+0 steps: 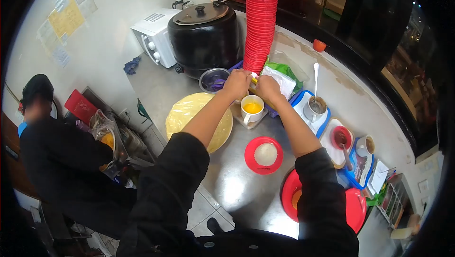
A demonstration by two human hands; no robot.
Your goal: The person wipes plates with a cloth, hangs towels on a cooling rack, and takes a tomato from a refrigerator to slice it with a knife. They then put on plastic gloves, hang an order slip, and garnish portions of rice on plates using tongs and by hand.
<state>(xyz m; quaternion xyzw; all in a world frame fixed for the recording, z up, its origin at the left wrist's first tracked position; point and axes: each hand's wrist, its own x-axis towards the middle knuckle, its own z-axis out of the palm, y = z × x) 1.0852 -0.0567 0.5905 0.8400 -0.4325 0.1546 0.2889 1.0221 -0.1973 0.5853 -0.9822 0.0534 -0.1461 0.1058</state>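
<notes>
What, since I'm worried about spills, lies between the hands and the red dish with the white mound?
The white cup with yellow contents, then bare metal counter nearest the red dish; the head view shows it.

Both arms (310, 138) reaching forward, converging | left forearm (206, 120) and right forearm (297, 126) bare, dark sleeves (177, 171) ending near elbows | left hand (237, 84) and right hand (268, 88) close together, backs up, fingers (246, 74) curled inward | fingertip grip too small to tell
</notes>
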